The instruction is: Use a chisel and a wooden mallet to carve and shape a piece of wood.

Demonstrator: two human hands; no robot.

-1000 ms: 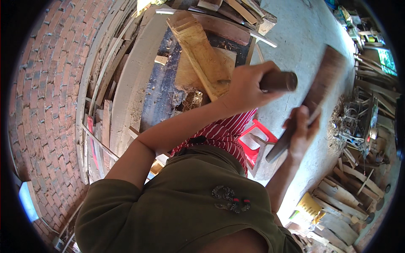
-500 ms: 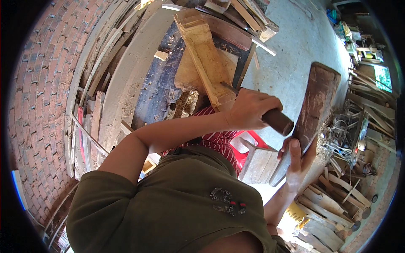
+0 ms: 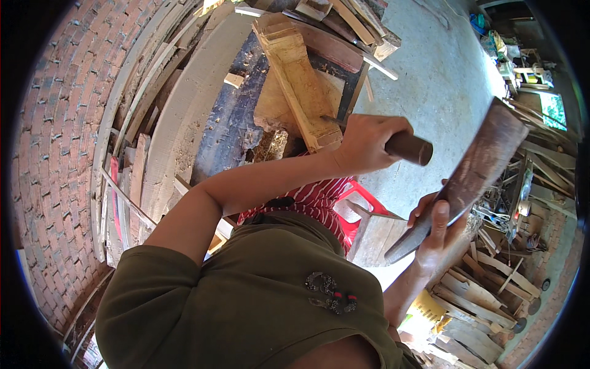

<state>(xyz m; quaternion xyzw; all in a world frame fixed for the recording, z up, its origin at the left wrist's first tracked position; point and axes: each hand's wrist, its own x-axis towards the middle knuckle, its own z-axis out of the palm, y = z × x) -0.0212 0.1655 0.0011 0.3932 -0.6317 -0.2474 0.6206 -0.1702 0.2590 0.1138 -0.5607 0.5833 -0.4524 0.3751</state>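
Observation:
My left hand grips the dark wooden handle of a chisel, whose narrow blade points up-left onto a yellowish, trough-shaped piece of wood. That piece lies on a square board over a worn blue-black work surface scattered with chips. Off to the right, my right hand is wrapped round a dark, flat wooden mallet, held raised at an angle, apart from the chisel.
Long planks lean along the brick wall on the left. Offcuts lie at the bench's far end. A red plastic stool stands below, on the concrete floor. Heaped timber and a yellow crate are on the right.
The mallet and my right hand have moved rightward and lower in the picture, with its head now tipped right. My left hand sits lower than a second ago, slightly higher than half a second ago.

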